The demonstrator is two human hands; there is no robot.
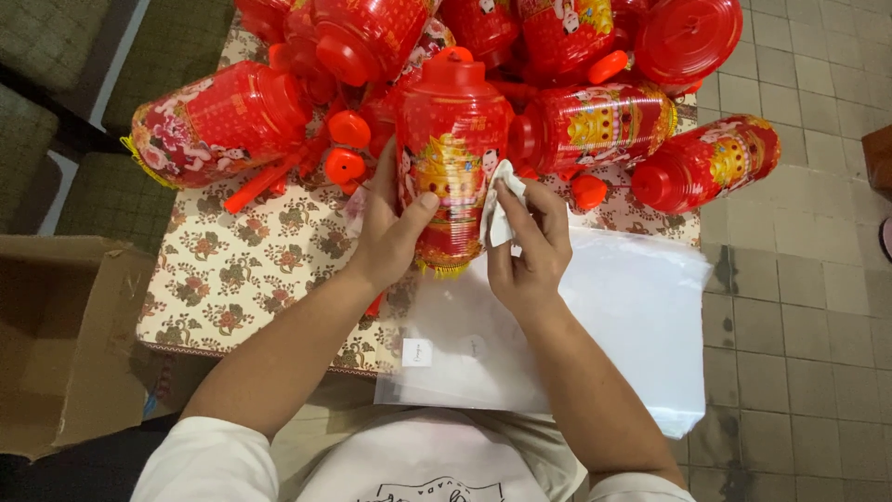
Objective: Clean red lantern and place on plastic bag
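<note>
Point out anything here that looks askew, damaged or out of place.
Nothing looks damaged. The red plastic lanterns lie tipped in a loose heap on the floral tablecloth, unlike the upright lantern the left hand steadies while the right hand presses a white cloth on it.

This looks like a home turned small packing spot rather than a factory. A low bench [232, 270] wears a floral household cloth, many red plastic lanterns [576, 121] lie heaped on it, and a stack of clear plastic bags [641, 316] sits beside them. Worn floor tiles [799, 279], an open cardboard box [56, 344] and cushioned seats [46, 37] surround it.
</note>
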